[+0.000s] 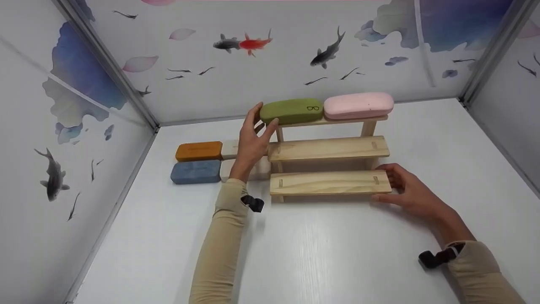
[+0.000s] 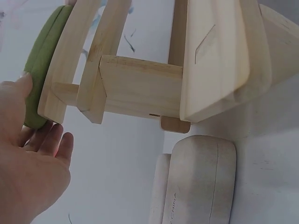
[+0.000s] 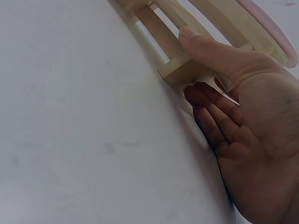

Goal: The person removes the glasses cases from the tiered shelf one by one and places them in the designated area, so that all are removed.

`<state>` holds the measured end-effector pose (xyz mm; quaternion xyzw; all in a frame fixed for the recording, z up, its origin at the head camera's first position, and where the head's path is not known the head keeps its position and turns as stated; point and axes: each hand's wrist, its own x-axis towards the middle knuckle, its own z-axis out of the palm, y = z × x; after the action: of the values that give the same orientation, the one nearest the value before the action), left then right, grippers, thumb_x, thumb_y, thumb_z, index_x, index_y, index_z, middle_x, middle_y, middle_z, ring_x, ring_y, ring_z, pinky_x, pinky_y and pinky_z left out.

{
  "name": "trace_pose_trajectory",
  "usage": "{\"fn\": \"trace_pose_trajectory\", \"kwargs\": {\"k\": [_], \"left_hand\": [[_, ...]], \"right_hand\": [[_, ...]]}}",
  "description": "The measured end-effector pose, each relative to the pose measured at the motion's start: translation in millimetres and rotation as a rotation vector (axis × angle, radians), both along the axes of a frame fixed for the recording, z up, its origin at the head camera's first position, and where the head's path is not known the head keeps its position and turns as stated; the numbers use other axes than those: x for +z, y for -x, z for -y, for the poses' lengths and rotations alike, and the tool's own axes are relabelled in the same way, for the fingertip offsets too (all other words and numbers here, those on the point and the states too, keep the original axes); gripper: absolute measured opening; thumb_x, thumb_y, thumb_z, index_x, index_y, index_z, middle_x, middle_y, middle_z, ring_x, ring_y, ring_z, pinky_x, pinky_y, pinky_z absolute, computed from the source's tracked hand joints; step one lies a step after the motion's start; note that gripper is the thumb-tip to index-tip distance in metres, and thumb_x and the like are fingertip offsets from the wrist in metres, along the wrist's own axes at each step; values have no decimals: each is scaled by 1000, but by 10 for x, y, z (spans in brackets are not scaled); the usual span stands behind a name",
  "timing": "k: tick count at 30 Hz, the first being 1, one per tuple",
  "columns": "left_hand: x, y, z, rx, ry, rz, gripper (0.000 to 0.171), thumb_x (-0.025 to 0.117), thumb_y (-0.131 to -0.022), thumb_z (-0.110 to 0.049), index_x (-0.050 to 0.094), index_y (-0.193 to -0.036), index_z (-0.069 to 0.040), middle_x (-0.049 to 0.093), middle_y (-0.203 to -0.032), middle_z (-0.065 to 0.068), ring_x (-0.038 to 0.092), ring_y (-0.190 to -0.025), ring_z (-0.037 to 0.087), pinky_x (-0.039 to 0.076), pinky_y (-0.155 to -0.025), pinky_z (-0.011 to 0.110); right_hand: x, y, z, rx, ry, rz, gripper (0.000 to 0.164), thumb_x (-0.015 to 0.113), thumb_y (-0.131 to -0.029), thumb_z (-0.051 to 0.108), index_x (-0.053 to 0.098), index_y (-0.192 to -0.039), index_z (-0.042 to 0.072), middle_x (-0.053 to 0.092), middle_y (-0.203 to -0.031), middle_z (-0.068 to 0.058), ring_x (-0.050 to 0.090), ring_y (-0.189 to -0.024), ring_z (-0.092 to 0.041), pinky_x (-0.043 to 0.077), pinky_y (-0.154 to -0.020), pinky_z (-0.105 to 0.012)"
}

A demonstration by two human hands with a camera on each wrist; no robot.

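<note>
A green glasses case lies on the top tier of a three-tier wooden rack, beside a pink glasses case. My left hand holds the green case by its left end, thumb at the front and fingers round the end. In the left wrist view the thumb presses on the green case. Down at the rack's right end, my right hand grips the lowest tier. The right wrist view has the thumb over the wood and the other fingers curled behind it.
Left of the rack, an orange case and a blue case sit on the white table. Two whitish cases are next to them, partly hidden by my left arm. Fish-printed panels enclose the table.
</note>
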<state>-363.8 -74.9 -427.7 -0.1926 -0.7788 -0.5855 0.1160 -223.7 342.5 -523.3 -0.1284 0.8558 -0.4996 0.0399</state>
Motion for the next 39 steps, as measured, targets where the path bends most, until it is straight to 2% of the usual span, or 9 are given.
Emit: {"fn": "trace_pose_trajectory", "kwargs": {"k": [5,10,19,25,31,35,39], "left_hand": [[-20,-8,-15,5,-24,1,74,73,-106,-33,38,-167,-11,51,-163,10,47,-154,23,44,-128,40],[-44,2,-22,23,-37,-31,69,74,-105,-32,43,-163,-13,55,-160,8,50,-153,21,43,-127,36],[-46,-2,-21,5,-77,-81,62,77,-103,-27,49,-155,-8,62,-150,8,56,-146,20,43,-127,36],[-67,-21,-20,-11,-108,-76,61,78,-103,-24,47,-154,-8,66,-149,7,60,-144,20,40,-129,35],[-60,-48,-10,15,-128,-50,68,80,-101,-23,47,-157,-5,64,-151,11,58,-146,23,42,-128,36],[-56,-55,7,29,-128,-26,69,81,-100,-25,50,-158,-5,64,-151,13,58,-146,24,44,-127,36],[-74,-62,31,26,-131,-34,65,82,-100,-27,55,-154,-6,68,-145,11,62,-140,22,45,-125,35]], "right_hand": [[-14,0,-5,-6,-4,0,70,90,-92,26,51,-150,17,65,-131,-8,68,-109,-16,52,-91,-17],[-22,8,-14,-4,-5,0,70,90,-92,26,51,-150,17,64,-132,-8,68,-110,-16,52,-91,-17],[-29,14,-13,3,3,-10,70,89,-93,24,50,-150,15,64,-131,-9,68,-110,-16,52,-92,-15],[-24,9,-4,3,19,-5,69,90,-92,24,51,-149,15,64,-132,-10,68,-110,-16,53,-92,-15],[-12,11,-2,4,9,-11,69,89,-93,23,51,-149,15,64,-132,-9,67,-110,-15,52,-92,-15],[-4,9,2,-5,-7,-6,70,90,-92,26,51,-150,16,64,-132,-8,67,-110,-16,51,-92,-15],[0,5,7,-13,-23,3,71,89,-93,28,50,-150,17,64,-132,-8,66,-109,-17,51,-91,-16]]}}
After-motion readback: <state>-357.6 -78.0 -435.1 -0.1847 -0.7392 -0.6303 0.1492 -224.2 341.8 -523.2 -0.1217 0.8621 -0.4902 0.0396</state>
